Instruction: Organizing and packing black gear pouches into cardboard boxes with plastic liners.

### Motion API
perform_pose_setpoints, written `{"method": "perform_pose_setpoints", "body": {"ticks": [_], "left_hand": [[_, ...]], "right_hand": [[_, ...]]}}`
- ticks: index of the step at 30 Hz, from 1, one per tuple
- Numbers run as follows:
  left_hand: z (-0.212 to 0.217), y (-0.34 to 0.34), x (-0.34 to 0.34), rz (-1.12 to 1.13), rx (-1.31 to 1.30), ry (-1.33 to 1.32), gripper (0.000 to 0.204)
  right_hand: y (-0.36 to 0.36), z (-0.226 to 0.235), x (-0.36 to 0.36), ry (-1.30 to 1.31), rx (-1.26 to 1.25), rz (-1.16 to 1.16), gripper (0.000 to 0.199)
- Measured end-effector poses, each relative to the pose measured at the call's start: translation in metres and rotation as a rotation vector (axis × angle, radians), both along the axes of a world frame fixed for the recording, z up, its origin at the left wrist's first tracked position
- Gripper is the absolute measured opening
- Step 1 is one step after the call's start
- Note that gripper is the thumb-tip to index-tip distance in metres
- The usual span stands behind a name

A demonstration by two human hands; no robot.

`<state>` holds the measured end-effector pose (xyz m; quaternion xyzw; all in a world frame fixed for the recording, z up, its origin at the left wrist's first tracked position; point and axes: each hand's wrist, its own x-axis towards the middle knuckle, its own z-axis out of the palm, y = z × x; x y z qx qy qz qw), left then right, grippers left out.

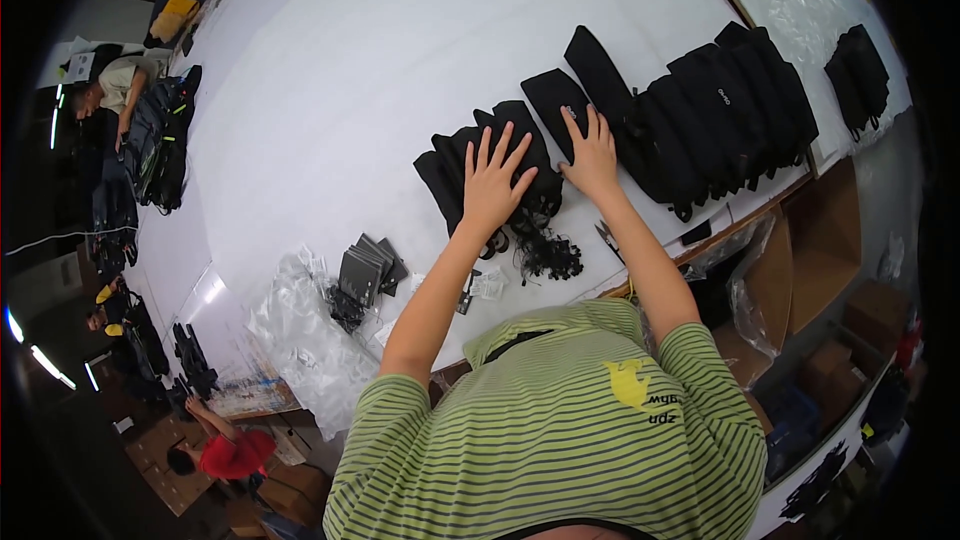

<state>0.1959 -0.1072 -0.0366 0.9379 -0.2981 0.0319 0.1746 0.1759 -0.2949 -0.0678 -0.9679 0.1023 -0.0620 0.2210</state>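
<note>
My left hand (pixel 490 187) lies with its fingers spread over a group of overlapping black fabric pouches (pixel 437 180). To its right, my right hand (pixel 594 158) rests on a single black pouch (pixel 545 92) bearing a small pale mark, fingers stretched out. A longer row of black pouches (pixel 738 105) overlaps farther right. Below the left group lies a tangled bunch of thin black cords (pixel 548 254). Small snips (pixel 609 241) sit beside my right forearm. Near my left forearm is a stack of dark grey cards (pixel 364 270) with black strings.
Clear plastic bags (pixel 312 335) bunch at the table's left front edge. Open cardboard boxes (pixel 822 240) stand at the right, below the white table (pixel 370 50). More black pouches (pixel 857 80) lie at the far right. Other people work at the left, among dark bags (pixel 165 140).
</note>
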Motion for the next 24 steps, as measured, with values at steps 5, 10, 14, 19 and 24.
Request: {"method": "perform_pose_setpoints", "body": {"ticks": [5,10,14,19,24], "left_hand": [[0.002,-0.002,0.0,0.009,0.014,0.011,0.052],[0.01,-0.02,0.007,-0.032,-0.129,0.04,0.049],[-0.002,-0.028,0.01,-0.126,-0.057,-0.011,0.047],[-0.004,-0.032,0.009,-0.129,-0.007,-0.014,0.046],[-0.005,-0.033,0.007,-0.123,-0.006,-0.011,0.046]], "right_hand": [[-0.016,-0.003,0.003,-0.077,0.332,-0.019,0.072],[-0.008,-0.005,-0.008,0.236,1.174,0.19,0.057],[-0.021,0.007,0.003,0.237,0.456,0.307,0.051],[-0.039,0.025,0.049,-0.168,0.036,-0.096,0.062],[-0.05,0.003,0.078,0.139,-0.126,-0.25,0.079]]}}
